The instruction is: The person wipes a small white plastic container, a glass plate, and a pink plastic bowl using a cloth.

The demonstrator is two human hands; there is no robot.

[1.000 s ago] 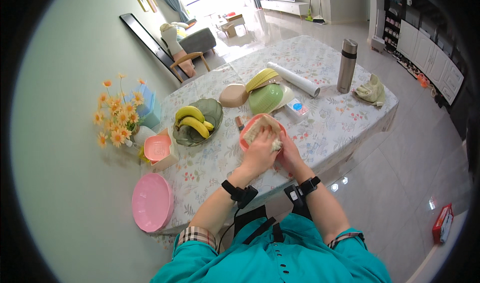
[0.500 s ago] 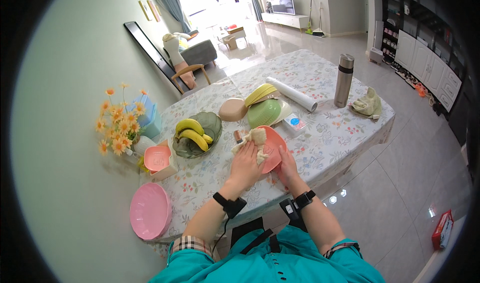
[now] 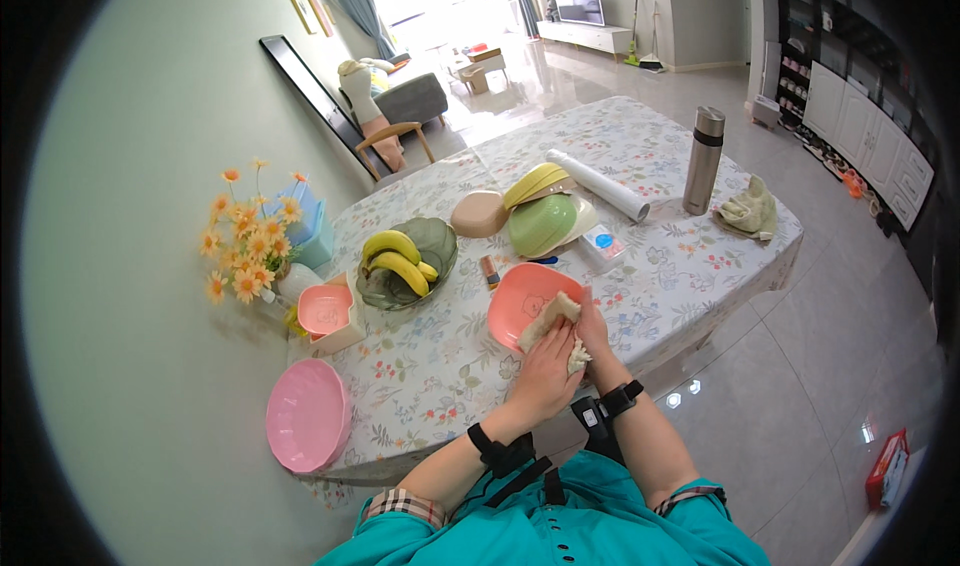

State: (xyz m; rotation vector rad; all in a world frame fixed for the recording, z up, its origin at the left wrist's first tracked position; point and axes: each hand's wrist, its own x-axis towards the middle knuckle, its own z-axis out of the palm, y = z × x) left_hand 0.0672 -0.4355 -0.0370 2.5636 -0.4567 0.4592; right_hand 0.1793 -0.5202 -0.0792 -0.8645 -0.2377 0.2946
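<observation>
A coral-pink square bowl (image 3: 512,301) is held over the near side of the table, its inside facing up. My right hand (image 3: 592,328) grips the bowl at its right edge; some of its fingers are hidden behind the rim. With a cream cloth (image 3: 548,321) under its fingers, my left hand (image 3: 546,374) presses on the bowl's near right rim, close beside the right hand. Part of the cloth bunches out between the two hands. Just beyond the bowl lies a small brown-and-orange tube-like item (image 3: 489,272).
Bananas (image 3: 398,264) lie in a dark glass dish (image 3: 440,244). Behind are green (image 3: 542,226) and beige bowls (image 3: 479,214), a white roll (image 3: 600,186), a steel flask (image 3: 704,161) and a crumpled cloth (image 3: 748,209). A pink basin (image 3: 308,416) sits at left, near orange flowers (image 3: 245,236).
My left hand and the cloth have moved from the bowl's left side to its near right rim. The bowl is turned and shows more of its inside. The view has shifted slightly.
</observation>
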